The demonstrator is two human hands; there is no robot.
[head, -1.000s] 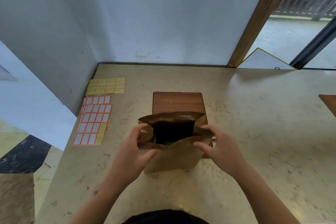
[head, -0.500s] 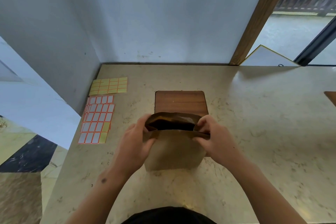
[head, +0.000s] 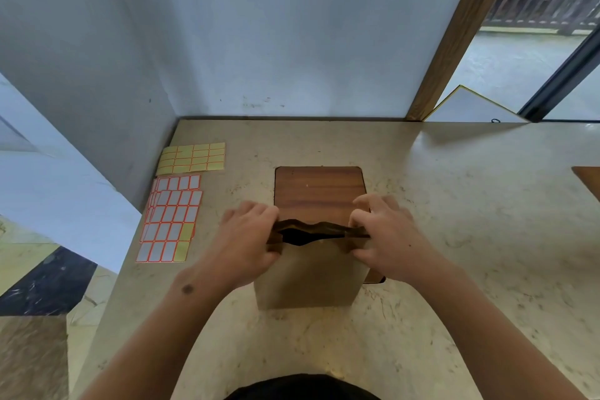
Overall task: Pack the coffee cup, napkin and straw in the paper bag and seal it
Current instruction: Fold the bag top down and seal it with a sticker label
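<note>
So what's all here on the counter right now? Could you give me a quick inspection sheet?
Surface: beige marbled counter with a wooden board on it.
Job's things: brown paper bag upright, partly on the board, its mouth pinched almost shut; cup, napkin and straw not visible.
Clutter: yellow sticker sheet and orange-bordered white sticker sheets at the left edge.
Hands: left hand and right hand each grip one end of the bag's top.
Cables: nothing seen.
Surroundings: pale walls in a corner, wooden post, glass door to the right.
</note>
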